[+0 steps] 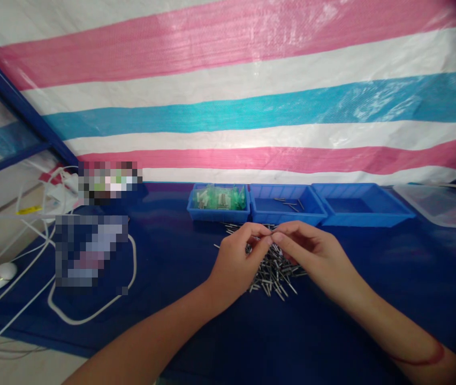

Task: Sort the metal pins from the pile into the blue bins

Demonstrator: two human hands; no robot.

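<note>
My left hand (238,259) and my right hand (320,251) meet fingertip to fingertip above a pile of thin metal pins (273,277). Thumb and forefinger of each are pinched together. Whatever sits between the fingertips is too small and covered for me to make out. The pins lie loose and crossed on the dark blue tabletop (180,256), partly hidden under both hands. Just beyond is a blue bin (284,218) with a few pins inside.
Left of that bin, another blue bin (218,215) holds green-tinted clear bags. A third blue bin (372,220) adjoins on the right, beside a clear plastic lid or tray (445,206). White cables (133,267) and a white device (1,275) lie left. Striped sheeting (228,117) hangs behind.
</note>
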